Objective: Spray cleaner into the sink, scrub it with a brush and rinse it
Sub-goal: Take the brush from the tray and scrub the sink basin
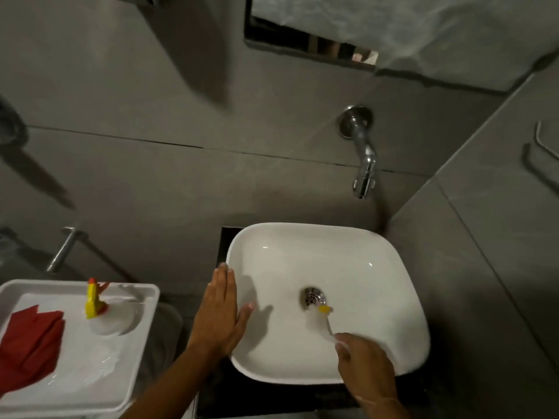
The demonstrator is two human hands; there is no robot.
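White glazed ceramic: a rounded-square vessel sink (378, 267) sits on a dark counter (272, 397), against the grey tiled wall (151, 176) and close to the right side wall. Right hand (364, 364) at the sink's near rim, fingers curled shut around the handle of a translucent white brush with a yellow tip (323, 320); tip lies on the basin floor just beside the chrome drain (313, 297). Brush is motion-blurred. Left hand (222, 309) flat and open on the sink's left rim, fingers extended together, thumb spread inside the basin, holding nothing.

Left of the counter, a white rectangular tray (145, 316) carries a clear spray bottle with a yellow-and-orange trigger head (95, 303) near its far edge and a folded red cloth (30, 340) at its left edge.

Farther: a chrome wall-mounted spout (364, 155) projects from the tiles above the sink's far right corner. A metal bar (65, 247) is fixed to the wall at left. Lighting dim.
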